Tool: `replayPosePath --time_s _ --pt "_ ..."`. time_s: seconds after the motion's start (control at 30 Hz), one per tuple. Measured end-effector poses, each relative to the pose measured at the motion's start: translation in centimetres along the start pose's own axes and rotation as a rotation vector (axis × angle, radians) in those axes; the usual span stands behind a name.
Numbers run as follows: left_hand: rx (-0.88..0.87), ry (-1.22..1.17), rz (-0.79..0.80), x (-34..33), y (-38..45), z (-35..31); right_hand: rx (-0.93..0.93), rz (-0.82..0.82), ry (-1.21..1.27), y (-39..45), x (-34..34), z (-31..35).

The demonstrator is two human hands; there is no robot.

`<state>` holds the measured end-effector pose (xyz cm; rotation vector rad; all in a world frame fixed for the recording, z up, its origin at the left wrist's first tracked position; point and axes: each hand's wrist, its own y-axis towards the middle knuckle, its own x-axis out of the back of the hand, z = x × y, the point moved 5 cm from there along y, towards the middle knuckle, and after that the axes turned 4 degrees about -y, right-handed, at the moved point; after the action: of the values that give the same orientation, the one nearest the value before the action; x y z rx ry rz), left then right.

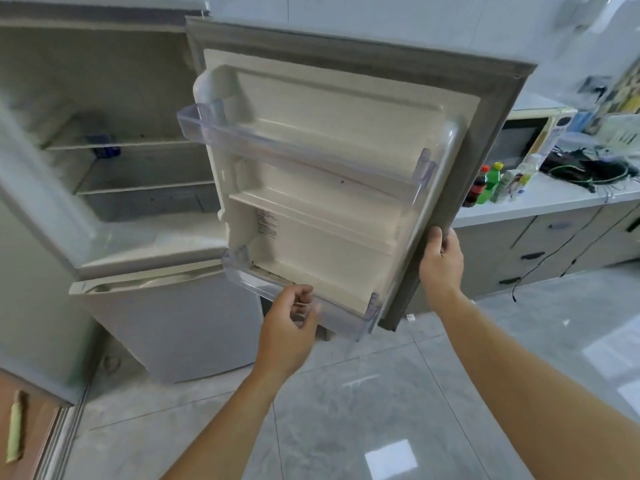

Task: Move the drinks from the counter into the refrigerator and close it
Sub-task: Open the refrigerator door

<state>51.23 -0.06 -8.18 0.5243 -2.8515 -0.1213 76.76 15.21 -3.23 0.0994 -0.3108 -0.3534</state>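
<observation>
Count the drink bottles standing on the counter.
4, in a row beside the open refrigerator door: cola bottle, green bottle, pale bottle, clear bottle. The door may hide others.

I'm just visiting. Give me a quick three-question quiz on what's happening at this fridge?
1. True or false: the drinks already stand inside the refrigerator.
2. Which hand grips the edge of the open door?
3. The left hand is nearest to: A) the microwave, B) the lower door bin, C) the counter.

Key: 1. False, they stand on the counter. 2. The right hand. 3. B.
</observation>
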Motion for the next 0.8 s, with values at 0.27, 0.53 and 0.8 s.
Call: replayPosePath --time_s 0.27,0.53,0.8 --pt "0.066 -0.013 -0.043 -4.9 1.2 -0.4 0.009 0.104 -0.05 8.4 -0.7 -1.3" --pt "0.149 0.053 -0.146 -13.2 2.3 -1.5 0.053 0.298 -0.007 16.4 -3.0 -2.4" --pt "0.206 0.059 -0.224 -24.0 6.7 -4.4 0.102 0.51 -0.044 25.8 -4.5 -2.4"
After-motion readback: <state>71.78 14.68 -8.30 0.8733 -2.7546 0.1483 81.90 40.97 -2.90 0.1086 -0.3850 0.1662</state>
